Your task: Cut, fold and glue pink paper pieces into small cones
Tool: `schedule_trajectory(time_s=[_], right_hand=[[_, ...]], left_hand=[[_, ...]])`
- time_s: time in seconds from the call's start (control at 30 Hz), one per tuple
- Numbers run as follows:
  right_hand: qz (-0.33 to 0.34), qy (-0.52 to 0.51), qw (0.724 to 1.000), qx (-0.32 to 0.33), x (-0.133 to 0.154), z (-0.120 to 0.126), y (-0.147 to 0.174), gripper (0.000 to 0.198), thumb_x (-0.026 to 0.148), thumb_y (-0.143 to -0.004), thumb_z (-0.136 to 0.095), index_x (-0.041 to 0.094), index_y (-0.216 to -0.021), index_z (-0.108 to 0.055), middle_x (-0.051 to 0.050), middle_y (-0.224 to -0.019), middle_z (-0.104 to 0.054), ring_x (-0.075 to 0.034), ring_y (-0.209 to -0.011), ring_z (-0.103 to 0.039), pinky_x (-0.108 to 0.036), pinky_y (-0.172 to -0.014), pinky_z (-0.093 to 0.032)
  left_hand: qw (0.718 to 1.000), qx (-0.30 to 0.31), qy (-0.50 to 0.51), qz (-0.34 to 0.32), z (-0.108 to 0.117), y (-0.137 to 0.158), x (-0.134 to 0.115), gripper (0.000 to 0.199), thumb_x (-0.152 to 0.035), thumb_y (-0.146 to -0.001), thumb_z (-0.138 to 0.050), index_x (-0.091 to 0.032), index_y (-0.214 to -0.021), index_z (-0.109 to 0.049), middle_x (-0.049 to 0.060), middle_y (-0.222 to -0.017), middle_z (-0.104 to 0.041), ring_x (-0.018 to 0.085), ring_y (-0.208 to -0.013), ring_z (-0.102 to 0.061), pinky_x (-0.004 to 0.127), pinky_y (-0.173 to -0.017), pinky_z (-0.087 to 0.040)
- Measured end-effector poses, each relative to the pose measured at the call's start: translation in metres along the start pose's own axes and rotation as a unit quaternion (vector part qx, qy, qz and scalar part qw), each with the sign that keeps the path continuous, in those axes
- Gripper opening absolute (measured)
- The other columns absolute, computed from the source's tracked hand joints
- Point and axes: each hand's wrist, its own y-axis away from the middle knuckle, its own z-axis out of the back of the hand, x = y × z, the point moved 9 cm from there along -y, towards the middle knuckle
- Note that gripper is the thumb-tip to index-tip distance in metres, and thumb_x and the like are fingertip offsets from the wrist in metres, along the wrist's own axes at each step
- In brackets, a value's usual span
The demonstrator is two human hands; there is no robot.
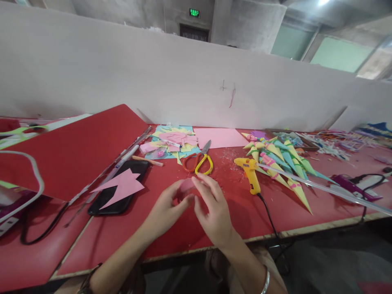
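Observation:
Above the red table, my left hand is closed on a small curved piece of pink paper, thumb and fingers around its left side. My right hand comes from the other side, its fingertips closed in on the same paper's right edge. Much of the paper is hidden by the fingers. Just beyond my hands lie scissors with one red and one yellow handle. To the left, a pink paper cutout with pointed ends rests on a black phone.
A yellow glue gun with a long clear glue stick lies at right, its black cord hanging over the table edge. Behind it are several paper cones. Paper scraps, a pink sheet and a red board lie farther back.

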Motion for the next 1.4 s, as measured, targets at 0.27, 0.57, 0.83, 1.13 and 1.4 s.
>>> schedule_trajectory(time_s=[0.27,0.57,0.83,1.13,1.4], right_hand=[[0.037,-0.001,0.999,0.019,0.007,-0.001,0.0,0.055,0.005,-0.082,-0.041,0.022,-0.134,-0.036,-0.009,-0.125,-0.052,-0.018,-0.116,-0.048,-0.034,-0.098,-0.043],[-0.093,-0.107,0.989,-0.035,-0.007,0.01,-0.005,0.025,0.006,-0.076,-0.045,0.019,-0.096,-0.054,-0.008,-0.098,-0.058,-0.018,-0.099,-0.055,-0.033,-0.086,-0.048],[-0.039,0.0,0.999,-0.005,-0.004,0.004,-0.003,0.025,0.008,-0.079,-0.045,0.02,-0.097,-0.057,-0.008,-0.1,-0.056,-0.018,-0.096,-0.055,-0.033,-0.084,-0.048],[-0.104,-0.035,0.994,-0.012,-0.013,0.007,-0.004,0.012,0.013,-0.079,-0.049,0.02,-0.083,-0.058,-0.005,-0.086,-0.056,-0.017,-0.084,-0.056,-0.03,-0.075,-0.048],[-0.025,0.065,0.997,-0.029,-0.003,0.01,-0.002,0.015,0.013,-0.083,-0.047,0.019,-0.076,-0.058,-0.005,-0.079,-0.057,-0.016,-0.074,-0.055,-0.029,-0.068,-0.046]], left_hand=[[0.988,0.057,0.109,0.089,-0.008,0.001,0.012,0.024,-0.036,-0.07,-0.055,-0.017,-0.058,-0.047,-0.007,-0.046,-0.045,0.008,-0.044,-0.041,0.021,-0.047,-0.037],[0.996,0.085,0.019,-0.029,-0.007,-0.003,-0.007,0.018,-0.022,-0.076,-0.048,-0.016,-0.088,-0.059,0.004,-0.088,-0.064,0.017,-0.083,-0.058,0.027,-0.075,-0.045],[0.994,0.078,-0.059,-0.047,-0.006,-0.002,-0.004,0.01,-0.02,-0.076,-0.045,-0.017,-0.08,-0.053,0.001,-0.077,-0.059,0.016,-0.074,-0.055,0.026,-0.067,-0.043],[0.984,0.1,-0.138,-0.055,-0.015,0.002,-0.006,0.014,-0.021,-0.076,-0.043,-0.019,-0.062,-0.04,-0.005,-0.062,-0.045,0.011,-0.057,-0.043,0.022,-0.053,-0.033],[0.987,0.153,-0.037,-0.011,-0.024,0.006,-0.001,0.014,-0.028,-0.077,-0.046,-0.017,-0.074,-0.053,-0.003,-0.068,-0.056,0.013,-0.066,-0.051,0.023,-0.059,-0.042]])
